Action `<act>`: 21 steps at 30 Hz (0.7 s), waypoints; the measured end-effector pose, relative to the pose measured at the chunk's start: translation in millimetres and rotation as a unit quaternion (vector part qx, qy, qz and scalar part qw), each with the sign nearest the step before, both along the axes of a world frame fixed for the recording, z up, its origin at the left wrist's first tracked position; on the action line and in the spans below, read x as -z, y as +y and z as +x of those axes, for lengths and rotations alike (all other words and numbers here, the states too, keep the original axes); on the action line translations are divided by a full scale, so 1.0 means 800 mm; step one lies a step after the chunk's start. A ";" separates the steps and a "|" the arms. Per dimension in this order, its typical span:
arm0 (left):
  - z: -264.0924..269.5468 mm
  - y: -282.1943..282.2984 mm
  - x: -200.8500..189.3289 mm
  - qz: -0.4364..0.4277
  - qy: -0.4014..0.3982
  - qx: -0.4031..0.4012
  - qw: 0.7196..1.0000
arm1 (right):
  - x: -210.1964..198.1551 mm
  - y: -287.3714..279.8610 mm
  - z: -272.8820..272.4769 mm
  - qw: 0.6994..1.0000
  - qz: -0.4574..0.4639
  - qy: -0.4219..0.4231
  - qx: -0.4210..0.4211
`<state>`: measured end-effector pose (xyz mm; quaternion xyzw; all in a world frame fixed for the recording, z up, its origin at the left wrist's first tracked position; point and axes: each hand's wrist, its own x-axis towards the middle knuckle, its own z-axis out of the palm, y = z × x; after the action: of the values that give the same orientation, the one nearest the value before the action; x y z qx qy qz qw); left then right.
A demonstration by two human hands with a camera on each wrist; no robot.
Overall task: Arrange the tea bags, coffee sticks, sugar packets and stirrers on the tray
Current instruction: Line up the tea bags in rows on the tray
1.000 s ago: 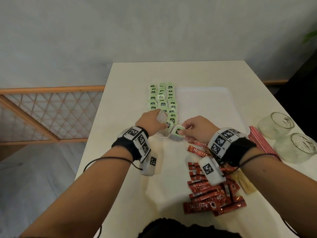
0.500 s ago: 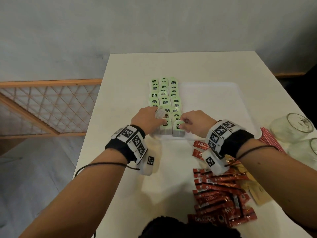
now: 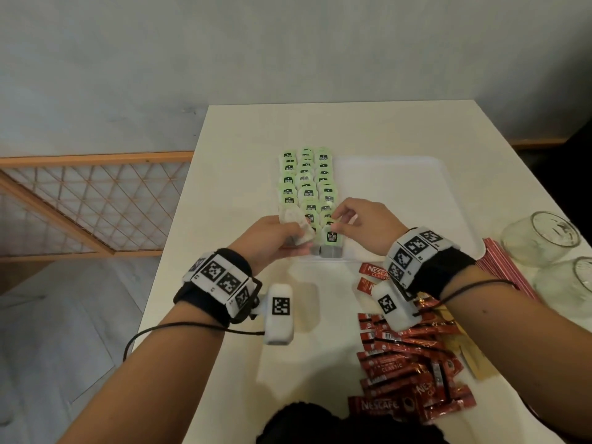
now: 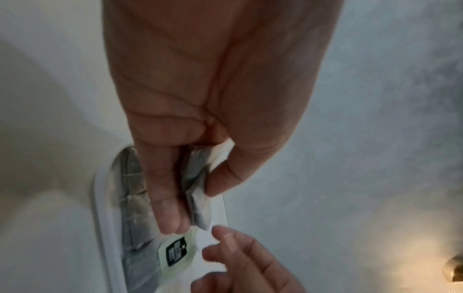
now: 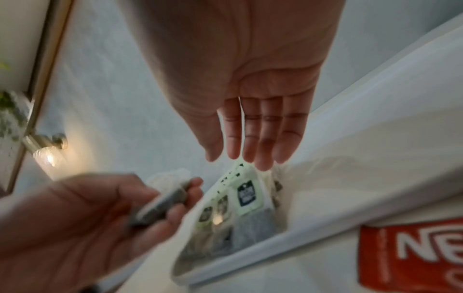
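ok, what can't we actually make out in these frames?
- Sugar packets: head view, tan paper packets mostly covered by the red coffee sticks and right forearm.
- Tea bag count in left hand: fingers cover the grey stack.
- Right wrist view: left hand motion-blurred.

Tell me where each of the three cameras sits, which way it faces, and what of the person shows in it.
Head: above the table, facing forward and down at the tray, tea bags and coffee sticks; both forearms show.
Left wrist: under the left hand, looking along its fingers pinching a stack of tea bags.
Right wrist: under the right hand, looking along straight fingers.
Shared: both wrist views show the tray's near rim and the opposite hand.
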<state>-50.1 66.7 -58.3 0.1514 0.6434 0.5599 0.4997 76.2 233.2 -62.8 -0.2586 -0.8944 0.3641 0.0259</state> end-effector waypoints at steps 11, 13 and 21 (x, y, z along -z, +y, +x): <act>0.054 -0.013 -0.009 -0.022 0.109 0.030 0.993 | -0.015 -0.038 0.028 0.992 -0.091 0.073 0.037; 0.057 -0.014 -0.007 -0.067 0.212 -0.035 0.974 | -0.017 -0.040 0.035 0.990 -0.093 0.087 0.069; 0.093 -0.010 -0.006 -0.055 0.413 -0.033 0.909 | -0.019 -0.058 0.040 0.991 -0.054 0.076 0.100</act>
<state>24.6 58.6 -53.5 0.3200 0.8265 0.4275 0.1782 108.2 186.5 -47.3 -0.3192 -0.8386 0.4259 0.1160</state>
